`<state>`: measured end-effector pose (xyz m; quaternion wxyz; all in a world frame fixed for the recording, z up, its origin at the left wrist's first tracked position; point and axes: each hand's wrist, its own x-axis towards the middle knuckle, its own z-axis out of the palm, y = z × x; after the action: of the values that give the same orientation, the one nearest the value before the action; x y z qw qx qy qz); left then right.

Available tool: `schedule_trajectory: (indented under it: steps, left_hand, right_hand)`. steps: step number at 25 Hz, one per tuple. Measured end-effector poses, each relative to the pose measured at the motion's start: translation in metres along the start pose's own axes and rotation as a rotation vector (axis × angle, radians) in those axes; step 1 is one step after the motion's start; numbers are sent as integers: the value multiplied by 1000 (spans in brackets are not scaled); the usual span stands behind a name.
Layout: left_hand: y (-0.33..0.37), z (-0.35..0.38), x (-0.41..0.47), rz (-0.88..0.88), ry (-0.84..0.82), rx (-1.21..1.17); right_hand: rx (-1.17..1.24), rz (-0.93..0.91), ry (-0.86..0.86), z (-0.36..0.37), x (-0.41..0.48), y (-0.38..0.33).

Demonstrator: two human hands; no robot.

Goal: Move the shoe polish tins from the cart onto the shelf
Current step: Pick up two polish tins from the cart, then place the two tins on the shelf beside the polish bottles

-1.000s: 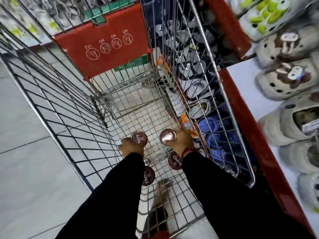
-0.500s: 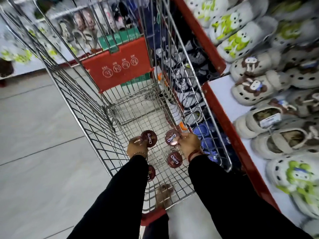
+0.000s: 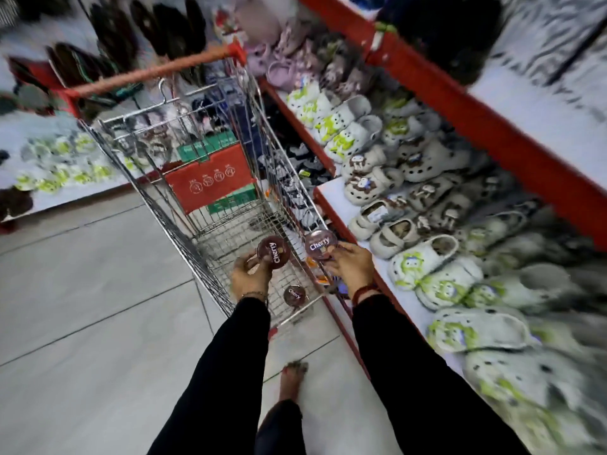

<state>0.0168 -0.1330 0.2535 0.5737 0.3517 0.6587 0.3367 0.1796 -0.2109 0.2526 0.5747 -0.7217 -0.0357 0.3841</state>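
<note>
Shop aisle with pale floor tiles (image 3: 82,323) fills the head view, and a wire shopping cart (image 3: 184,231) stands on them with its long axis running away from the person, its red handle (image 3: 154,73) at the far end. Just right of the cart runs a red-edged shelf (image 3: 331,192), its white surface crowded with white clogs (image 3: 423,261) bearing green or brown figures; a bare patch of white shows at the shelf corner nearest the cart's right wall.

Both arms reach forward in black sleeves. The left hand (image 3: 251,277) hangs over the cart basket and pinches a round Cherry shoe polish tin (image 3: 273,252) by its rim, lid turned toward the camera. The right hand (image 3: 349,262) grips a second Cherry tin (image 3: 321,244) the same way, and this one sits right at the cart's right wall, toward the shelf edge. A third tin (image 3: 294,294) lies flat on the cart's wire floor, near the closest corner, between the two wrists and touched by neither hand.

The relation that matters, as I judge it: the shelf lies to the right of the cart, so the right hand's tin is the nearer one and needs only a short sideways carry to the bare patch. The left hand's tin would have to cross over the cart wall, and the third tin waits for a later trip.
</note>
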Motion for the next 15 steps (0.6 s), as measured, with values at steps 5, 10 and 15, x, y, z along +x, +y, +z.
schedule_trajectory:
  steps: [5, 10, 15]
  left_hand:
    - [40, 17, -82, 135, -194, -109]
    - [69, 49, -156, 242, -469, -159]
    - [97, 90, -239, 333, -742, -172]
  right_hand:
    - [257, -131, 69, -68, -76, -51]
    - [395, -311, 151, -141, -150, -92]
    - [438, -487, 295, -228, -212, -123]
